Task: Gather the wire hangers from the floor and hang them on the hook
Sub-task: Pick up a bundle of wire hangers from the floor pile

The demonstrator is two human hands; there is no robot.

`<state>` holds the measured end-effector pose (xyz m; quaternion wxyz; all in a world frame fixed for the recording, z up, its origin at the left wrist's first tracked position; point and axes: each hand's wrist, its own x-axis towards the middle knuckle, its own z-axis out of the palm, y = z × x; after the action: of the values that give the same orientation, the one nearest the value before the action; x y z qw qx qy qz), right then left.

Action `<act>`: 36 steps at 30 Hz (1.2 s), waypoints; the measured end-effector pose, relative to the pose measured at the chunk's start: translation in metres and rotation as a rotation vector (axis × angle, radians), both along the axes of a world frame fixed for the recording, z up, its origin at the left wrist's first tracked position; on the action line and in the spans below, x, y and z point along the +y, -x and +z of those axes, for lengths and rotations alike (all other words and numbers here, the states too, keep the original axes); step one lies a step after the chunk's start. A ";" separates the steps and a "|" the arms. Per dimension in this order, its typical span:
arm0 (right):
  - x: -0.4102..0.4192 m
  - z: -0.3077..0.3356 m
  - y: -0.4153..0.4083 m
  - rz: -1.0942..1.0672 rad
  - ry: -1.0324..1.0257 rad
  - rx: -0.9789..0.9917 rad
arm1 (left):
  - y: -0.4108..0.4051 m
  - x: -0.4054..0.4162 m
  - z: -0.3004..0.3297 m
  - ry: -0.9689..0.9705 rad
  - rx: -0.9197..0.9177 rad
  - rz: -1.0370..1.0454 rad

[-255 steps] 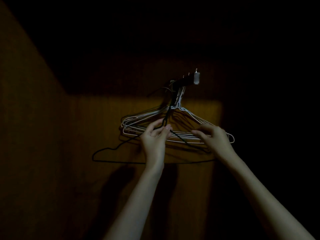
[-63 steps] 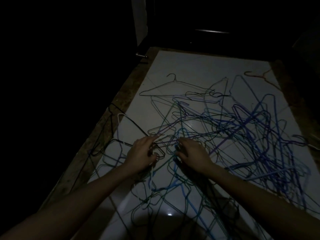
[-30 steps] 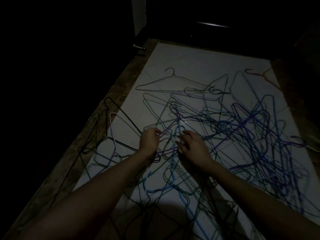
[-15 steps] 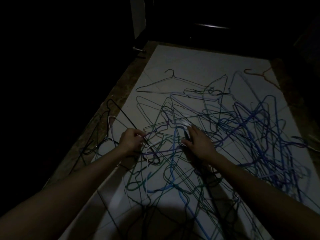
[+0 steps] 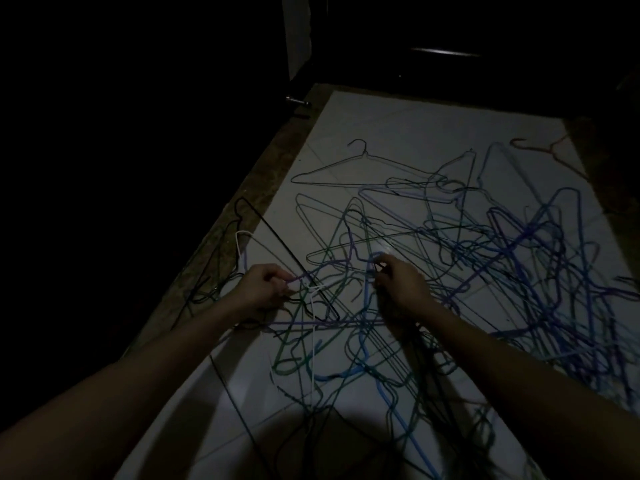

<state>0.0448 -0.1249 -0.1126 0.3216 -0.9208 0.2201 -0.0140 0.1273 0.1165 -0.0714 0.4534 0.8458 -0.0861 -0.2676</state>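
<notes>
While the room is nearly dark, a pale floor point(image 5: 398, 133) fills the middle of the frame, and a tangle of wire hangers point(image 5: 485, 271) sprawls across its centre and right. At centre left, the left hand point(image 5: 259, 292) curls round several hanger necks, a white hanger point(image 5: 313, 341) among them. Just right of it, the right hand point(image 5: 401, 282) pinches a dark wire.

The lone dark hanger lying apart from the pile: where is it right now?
In the head view the lone dark hanger lies flat on the white floor sheet, at the tangled pile's far left edge, well beyond both hands.
</notes>
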 end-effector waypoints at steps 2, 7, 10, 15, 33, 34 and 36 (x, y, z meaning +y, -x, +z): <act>0.002 0.002 0.002 -0.084 -0.200 -0.090 | 0.000 0.004 0.005 -0.017 0.018 -0.067; 0.008 0.025 0.000 0.004 -0.192 -0.199 | 0.006 -0.021 0.038 0.058 0.108 -0.221; 0.019 0.048 -0.006 0.106 -0.107 -0.214 | 0.010 -0.050 0.065 0.110 0.097 -0.235; 0.019 0.086 0.000 0.095 -0.170 -0.255 | 0.007 -0.058 0.090 0.159 0.122 -0.270; -0.068 0.069 0.196 -0.176 -0.068 0.185 | 0.073 -0.126 0.110 0.442 0.209 -0.234; -0.069 0.066 0.202 -0.209 -0.070 0.181 | 0.076 -0.131 0.109 0.449 0.216 -0.228; -0.068 0.060 0.209 -0.240 -0.107 0.182 | 0.084 -0.139 0.106 0.456 0.233 -0.237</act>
<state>-0.1637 -0.1932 -0.0524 0.3449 -0.8669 0.3573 0.0430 0.0433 -0.0226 0.0343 0.6044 0.6696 -0.1897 -0.3878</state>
